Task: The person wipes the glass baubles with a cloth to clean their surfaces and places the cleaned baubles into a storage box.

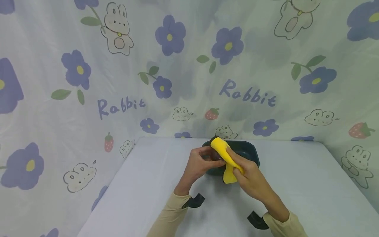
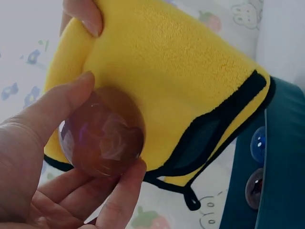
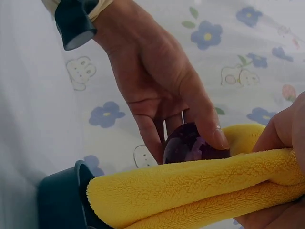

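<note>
My left hand grips a glossy, see-through purple ball between its thumb and fingers. In my right hand is a fluffy yellow cloth with dark trim and a small loop, pinched between thumb and fingers. The cloth lies against the far side of the ball in the left wrist view. From the right wrist camera, a fold of it covers the ball's lower part. Both hands are over the near side of a dark green basin.
Inside the basin, a blue ball and a dark reddish ball show near the wall. The basin stands toward the back of the white table. Behind it hangs a curtain printed with flowers and rabbits.
</note>
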`<state>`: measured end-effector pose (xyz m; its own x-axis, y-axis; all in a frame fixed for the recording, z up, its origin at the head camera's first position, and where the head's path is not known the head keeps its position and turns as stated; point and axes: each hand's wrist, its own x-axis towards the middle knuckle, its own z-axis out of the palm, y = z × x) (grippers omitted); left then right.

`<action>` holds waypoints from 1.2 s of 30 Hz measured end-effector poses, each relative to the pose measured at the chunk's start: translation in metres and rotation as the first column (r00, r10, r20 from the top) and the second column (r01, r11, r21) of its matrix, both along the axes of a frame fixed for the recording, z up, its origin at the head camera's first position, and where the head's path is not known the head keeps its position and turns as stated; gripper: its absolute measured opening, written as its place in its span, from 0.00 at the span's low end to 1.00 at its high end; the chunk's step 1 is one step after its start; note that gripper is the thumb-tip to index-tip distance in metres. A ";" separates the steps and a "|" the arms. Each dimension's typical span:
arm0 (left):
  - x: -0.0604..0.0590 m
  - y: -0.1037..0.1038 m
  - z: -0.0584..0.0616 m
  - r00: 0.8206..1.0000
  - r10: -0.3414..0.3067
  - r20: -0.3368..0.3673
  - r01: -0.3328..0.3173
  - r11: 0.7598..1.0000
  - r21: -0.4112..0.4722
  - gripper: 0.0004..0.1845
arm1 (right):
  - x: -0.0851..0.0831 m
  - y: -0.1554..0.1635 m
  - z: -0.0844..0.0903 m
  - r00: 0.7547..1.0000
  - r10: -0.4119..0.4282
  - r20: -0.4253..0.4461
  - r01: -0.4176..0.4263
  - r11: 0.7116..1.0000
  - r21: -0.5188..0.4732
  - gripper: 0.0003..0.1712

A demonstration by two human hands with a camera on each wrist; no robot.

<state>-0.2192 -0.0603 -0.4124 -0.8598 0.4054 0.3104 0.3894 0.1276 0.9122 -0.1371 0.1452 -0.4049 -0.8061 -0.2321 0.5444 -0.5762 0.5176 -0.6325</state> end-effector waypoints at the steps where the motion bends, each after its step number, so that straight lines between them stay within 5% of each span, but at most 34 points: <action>1: 0.000 0.000 0.000 1.000 -0.007 -0.003 0.007 1.000 -0.005 0.16 | 0.000 0.000 0.000 1.000 -0.003 -0.004 0.003 1.000 0.006 0.35; 21: 0.005 0.001 0.001 0.992 -0.107 -0.072 0.100 0.991 -0.085 0.15 | -0.007 0.003 -0.003 1.000 0.015 -0.027 -0.014 0.999 0.047 0.37; 36: 0.013 0.002 0.008 0.993 -0.090 -0.078 0.083 0.992 -0.094 0.24 | -0.012 0.009 -0.006 0.997 0.060 0.058 -0.056 0.997 -0.057 0.36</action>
<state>-0.2065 -0.0584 -0.4042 -0.7934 0.5070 0.3369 0.4757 0.1710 0.8628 -0.1491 0.1544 -0.4105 -0.8237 -0.2502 0.5088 -0.5644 0.4477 -0.6936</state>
